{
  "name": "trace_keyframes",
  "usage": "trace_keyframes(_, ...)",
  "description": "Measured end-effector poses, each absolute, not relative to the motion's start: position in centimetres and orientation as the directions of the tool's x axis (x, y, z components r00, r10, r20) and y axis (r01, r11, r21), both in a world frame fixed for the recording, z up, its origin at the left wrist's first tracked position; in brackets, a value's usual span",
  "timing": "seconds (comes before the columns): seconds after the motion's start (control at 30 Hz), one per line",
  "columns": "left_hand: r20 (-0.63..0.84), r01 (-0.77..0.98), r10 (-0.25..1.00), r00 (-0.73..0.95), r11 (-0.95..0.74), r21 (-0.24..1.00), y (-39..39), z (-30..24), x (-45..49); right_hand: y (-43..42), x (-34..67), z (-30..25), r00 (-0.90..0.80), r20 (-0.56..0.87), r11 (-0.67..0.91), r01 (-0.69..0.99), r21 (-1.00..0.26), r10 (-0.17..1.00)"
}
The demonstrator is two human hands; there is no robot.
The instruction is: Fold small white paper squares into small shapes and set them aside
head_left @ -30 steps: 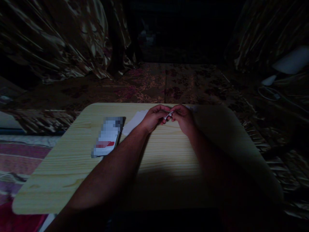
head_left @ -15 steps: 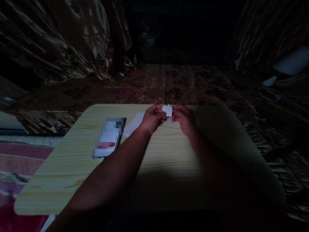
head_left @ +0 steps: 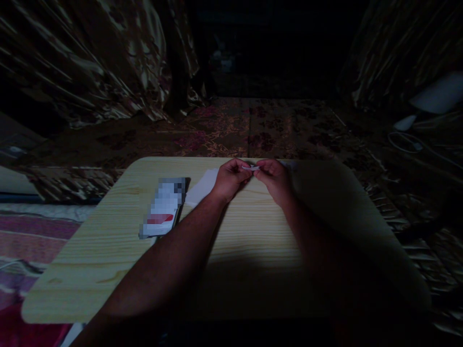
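Note:
Both my hands meet near the far edge of a pale wooden table (head_left: 108,260). My left hand (head_left: 230,179) and my right hand (head_left: 275,179) each pinch one end of a small white piece of paper (head_left: 251,167), which lies almost flat and edge-on between the fingertips. Behind my left hand a white sheet of paper (head_left: 201,189) rests on the table, partly hidden by my wrist. Left of it lies a flat white card or packet (head_left: 163,210) with a red stripe, its face blurred out.
The room is dark. A patterned carpet (head_left: 231,130) stretches beyond the table. Shiny draped fabric (head_left: 87,72) rises at the left and right. A white object and a cable (head_left: 408,135) lie at the far right. The table's right side is in shadow.
The small white piece was tilted up with its face showing half a second ago; now it is turned flat and edge-on between my fingertips. My hands stayed in the same spot.

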State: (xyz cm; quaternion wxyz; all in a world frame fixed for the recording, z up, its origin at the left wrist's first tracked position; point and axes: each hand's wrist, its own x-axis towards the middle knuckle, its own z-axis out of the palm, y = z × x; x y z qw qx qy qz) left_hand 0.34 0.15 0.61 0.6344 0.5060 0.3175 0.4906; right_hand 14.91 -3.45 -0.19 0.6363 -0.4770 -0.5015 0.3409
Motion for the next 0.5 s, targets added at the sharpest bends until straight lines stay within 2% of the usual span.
trace_keyframes(0.23,0.144,-0.285,0.957,0.251,-0.069,0.956,0.07,0.47,0.73,-3.40,14.92,-0.34,0.259,0.257,0.235,0.113,-0.966,0.931)
trace_keyframes(0.37,0.165,-0.300,0.951,0.262,-0.082,0.950,0.01,0.37,0.77,-3.43,14.81,-0.22,0.296,0.318,0.314,0.062,-0.947,0.901)
trace_keyframes(0.5,0.139,-0.214,0.956,0.260,-0.083,0.973,-0.20,0.37,0.86,-3.56,14.77,-0.04,0.311,0.369,0.363,0.079,-0.929,0.876)
